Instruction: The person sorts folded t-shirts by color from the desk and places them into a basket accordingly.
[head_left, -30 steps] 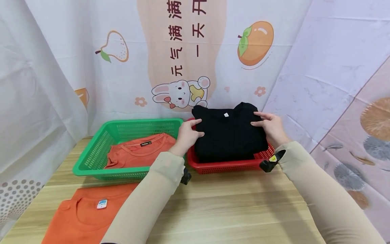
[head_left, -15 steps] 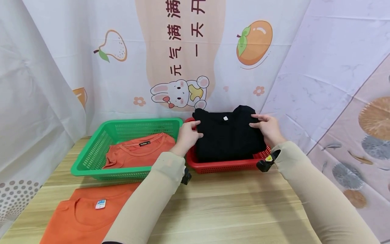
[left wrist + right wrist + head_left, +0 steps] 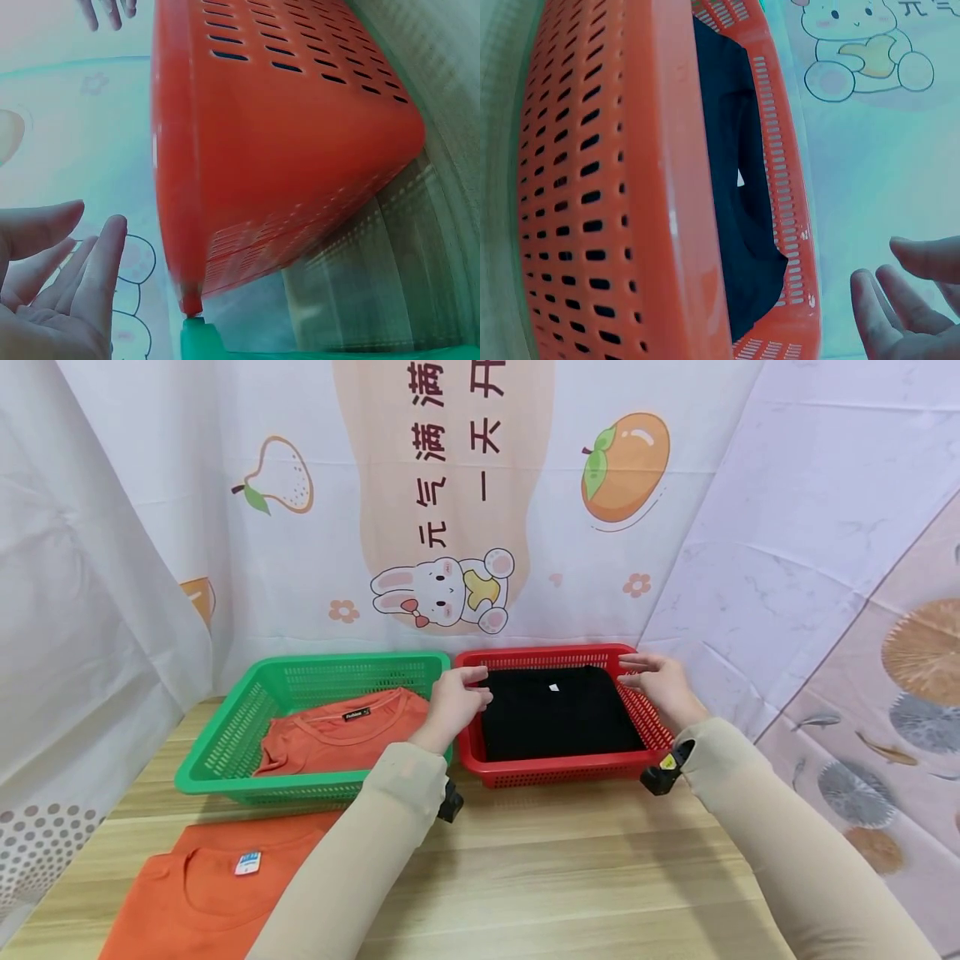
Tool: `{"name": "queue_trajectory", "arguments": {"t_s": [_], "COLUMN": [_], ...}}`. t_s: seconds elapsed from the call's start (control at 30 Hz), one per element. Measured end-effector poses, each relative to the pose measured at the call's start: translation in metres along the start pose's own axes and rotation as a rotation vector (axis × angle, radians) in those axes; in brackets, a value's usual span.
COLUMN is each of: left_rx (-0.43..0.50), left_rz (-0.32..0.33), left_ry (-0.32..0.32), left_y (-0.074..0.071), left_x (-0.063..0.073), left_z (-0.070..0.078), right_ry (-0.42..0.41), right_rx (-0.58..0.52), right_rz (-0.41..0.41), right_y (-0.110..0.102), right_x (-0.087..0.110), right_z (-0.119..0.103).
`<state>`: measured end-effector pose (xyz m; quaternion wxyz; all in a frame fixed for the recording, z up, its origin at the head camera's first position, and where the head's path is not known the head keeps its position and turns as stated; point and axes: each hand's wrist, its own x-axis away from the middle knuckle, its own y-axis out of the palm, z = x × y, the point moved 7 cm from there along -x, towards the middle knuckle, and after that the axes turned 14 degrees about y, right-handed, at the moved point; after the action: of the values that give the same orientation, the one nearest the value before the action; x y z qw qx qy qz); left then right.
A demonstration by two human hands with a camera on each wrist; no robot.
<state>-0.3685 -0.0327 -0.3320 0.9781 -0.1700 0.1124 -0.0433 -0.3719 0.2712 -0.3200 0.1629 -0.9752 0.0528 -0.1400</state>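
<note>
Orange shirt (image 3: 202,902): lies folded on the table (image 3: 570,868) at the near left, with a white-and-blue neck label on top; partly covered by the left sleeve (image 3: 352,852) in the head view.
Green basket (image 3: 300,783): stands behind the orange shirt; reduced to a strip of rim in the left wrist view.
Coral shirt (image 3: 345,739): lies inside the green basket, with a dark neck label; visible from the head only.
Left hand (image 3: 453,702): hovers above the left end of the red basket with thumb and fingers parted and loosely bent; shows its back to the head camera, its palm side and a gap from the rim to the left wrist camera.
Red basket (image 3: 570,768): stands right beside the green basket; shows its perforated outer wall in the left wrist view, with the contents hidden there.
Black shirt (image 3: 558,718): lies folded in the red basket, between both hands and lower than either, touched by neither; bears a small white tag (image 3: 553,687); shows folds around the neckline in the right wrist view, too dark to make out from the head.
Right hand (image 3: 663,689): hovers by the right rim, likewise with thumb and fingers apart; seen well clear of the basket in the right wrist view.
</note>
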Motion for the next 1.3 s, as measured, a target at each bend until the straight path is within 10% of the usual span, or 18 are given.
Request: {"name": "queue_trajectory", "arguments": {"t_s": [0.53,1.3], "left_rx": [0.128,0.048], "left_rz": [-0.029,-0.103], "left_ry": [0.085,0.208], "left_y": [-0.011,-0.044], "left_x": [0.023,0.086], "left_z": [0.019,0.028], "right_ry": [-0.073,-0.082], "right_rx": [-0.18,-0.325], "right_rz": [-0.166,-0.339], "right_y": [0.032,0.068], "right_x": [0.031,0.083], "right_z": [-0.011,0.007]}}
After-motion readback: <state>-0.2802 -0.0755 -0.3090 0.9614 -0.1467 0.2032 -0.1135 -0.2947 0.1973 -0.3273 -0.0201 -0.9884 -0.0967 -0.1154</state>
